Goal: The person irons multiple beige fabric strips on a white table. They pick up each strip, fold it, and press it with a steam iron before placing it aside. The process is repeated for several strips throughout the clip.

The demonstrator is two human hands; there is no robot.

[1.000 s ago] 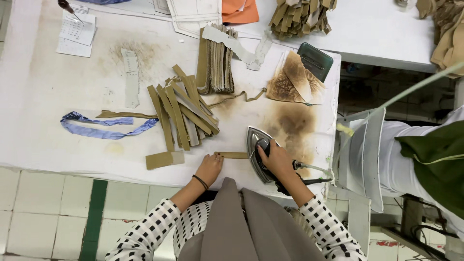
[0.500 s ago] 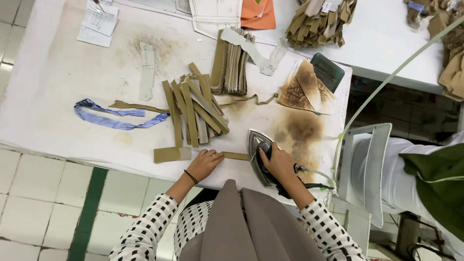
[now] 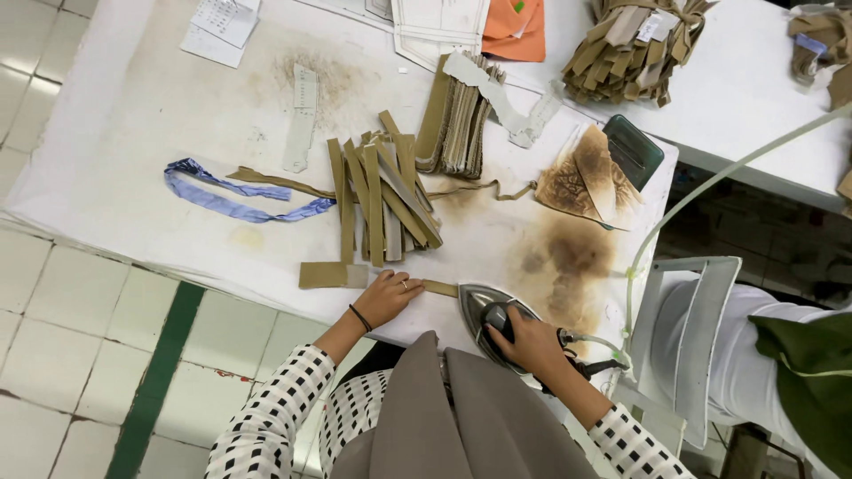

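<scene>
My right hand (image 3: 530, 344) grips iron (image 3: 491, 319); left hand (image 3: 388, 297), fingers flat, pins tan strip (image 3: 355, 275). Pressed strips (image 3: 382, 191) piled; unpressed stack (image 3: 457, 120) on table (image 3: 133, 124) remains.

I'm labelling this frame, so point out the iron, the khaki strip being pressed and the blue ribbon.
iron (image 3: 479, 306): head view, bare soleplate nose.
khaki strip (image 3: 324, 275): head view, left end.
blue ribbon (image 3: 232, 206): head view, middle of loop.

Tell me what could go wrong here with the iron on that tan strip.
The left hand pins the narrow tan fabric strip right beside the tip of the grey steam iron that the right hand holds, so fingers could get burned. The white padded table cover already has brown scorch marks; lingering may scorch the strip too.
</scene>
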